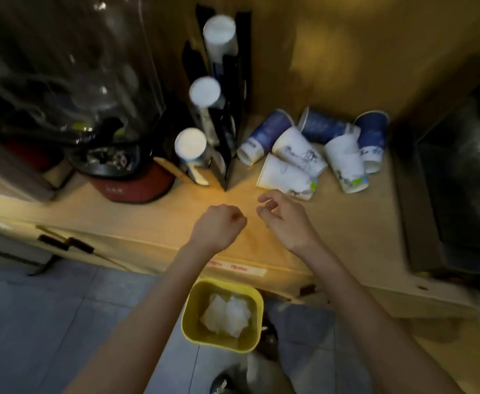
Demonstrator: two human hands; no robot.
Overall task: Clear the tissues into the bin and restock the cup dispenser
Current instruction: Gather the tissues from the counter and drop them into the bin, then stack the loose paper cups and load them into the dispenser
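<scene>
1. A bare strip of counter lies in front of the left hand and right hand, open for passage.
2. The toppled paper cups crowd the back right, just beyond the right hand.
3. The black cup dispenser stands upright at back centre, its stacks jutting forward.
4. A red-based appliance blocks the left.
5. A dark box walls the right.
6. The yellow bin below the edge holds tissues; its mouth is open from above.

Tissues in yellow bin; loose cups lying on counter.
</scene>
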